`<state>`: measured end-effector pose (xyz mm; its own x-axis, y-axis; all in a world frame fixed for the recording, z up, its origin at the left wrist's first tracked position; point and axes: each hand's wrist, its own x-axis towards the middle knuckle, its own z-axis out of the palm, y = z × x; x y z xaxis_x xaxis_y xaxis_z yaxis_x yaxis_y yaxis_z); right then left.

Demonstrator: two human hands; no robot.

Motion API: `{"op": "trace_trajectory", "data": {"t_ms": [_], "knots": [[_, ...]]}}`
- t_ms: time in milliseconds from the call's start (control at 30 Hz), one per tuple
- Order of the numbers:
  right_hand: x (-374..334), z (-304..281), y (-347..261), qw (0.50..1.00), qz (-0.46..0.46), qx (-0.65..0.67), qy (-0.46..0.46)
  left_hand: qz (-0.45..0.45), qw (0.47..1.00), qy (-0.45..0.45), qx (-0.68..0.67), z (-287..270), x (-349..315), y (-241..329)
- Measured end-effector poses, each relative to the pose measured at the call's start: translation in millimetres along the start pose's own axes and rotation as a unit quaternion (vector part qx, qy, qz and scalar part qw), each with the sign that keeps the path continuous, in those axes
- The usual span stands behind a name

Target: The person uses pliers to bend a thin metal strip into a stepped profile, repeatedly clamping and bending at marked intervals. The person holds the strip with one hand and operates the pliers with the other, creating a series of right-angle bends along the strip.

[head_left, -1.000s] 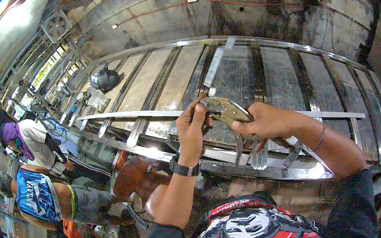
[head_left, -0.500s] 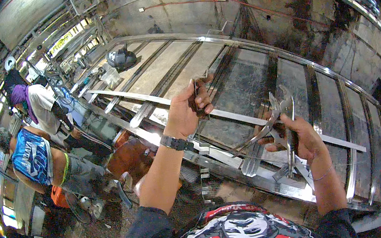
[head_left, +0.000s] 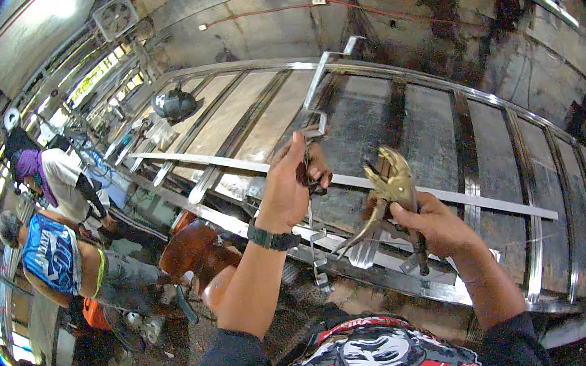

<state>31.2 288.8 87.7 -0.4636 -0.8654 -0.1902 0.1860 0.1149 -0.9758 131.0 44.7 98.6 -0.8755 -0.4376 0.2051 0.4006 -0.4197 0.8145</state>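
My left hand (head_left: 292, 187) is closed round a thin metal strip (head_left: 317, 91) bent in zigzag steps. The strip's upper end rises past my fingers toward the wall, and its lower end hangs below my hand. To the right, my right hand (head_left: 433, 221) grips a pair of locking pliers (head_left: 397, 181) with jaws up and handles spread. The jaws stand apart from the strip. Both hands are above a long metal frame (head_left: 492, 104) with crossbars. Under them a flat light bar (head_left: 481, 198) lies slantwise across the frame. My left fingers hide the strip's middle.
A dark welding helmet (head_left: 175, 104) and a clear plastic bag (head_left: 161, 135) lie at the frame's far left. Two people work at left, one in a blue jersey (head_left: 52, 245), one in a white shirt (head_left: 63, 171). A stained wall (head_left: 260, 33) stands behind the frame.
The bent strip has swung so its stepped upper part shows broadly above my left hand. My right hand has moved left with the pliers, nearer my left hand, and the pliers have turned.
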Motion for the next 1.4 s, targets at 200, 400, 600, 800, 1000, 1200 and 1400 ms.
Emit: {"op": "trace_trajectory", "data": {"t_ms": [200,400,600,800,1000,1200,1400], "knots": [[-4,-6,-11,0.983,-0.096,0.091,-0.125,-0.042,0.998,0.054,0.012,17,-5,-17],[-13,-9,11,0.903,-0.082,0.403,-0.125,-0.028,0.978,-0.088,-0.188,4,-1,-16],[-24,-8,6,0.967,-0.072,0.203,-0.134,0.006,0.975,-0.083,-0.206,11,-4,-15],[-28,-1,4,0.992,-0.103,-0.064,-0.036,0.022,0.995,-0.077,-0.053,39,-17,-17],[-20,15,-14,0.987,-0.094,-0.124,-0.049,0.036,0.999,-0.033,-0.016,38,-39,-23],[-13,25,-25,0.985,-0.087,-0.124,-0.087,0.054,0.998,-0.013,0.024,34,-45,-22],[-18,34,-38,0.987,-0.071,-0.124,-0.070,0.054,0.994,-0.069,0.071,32,-41,-12]]}}
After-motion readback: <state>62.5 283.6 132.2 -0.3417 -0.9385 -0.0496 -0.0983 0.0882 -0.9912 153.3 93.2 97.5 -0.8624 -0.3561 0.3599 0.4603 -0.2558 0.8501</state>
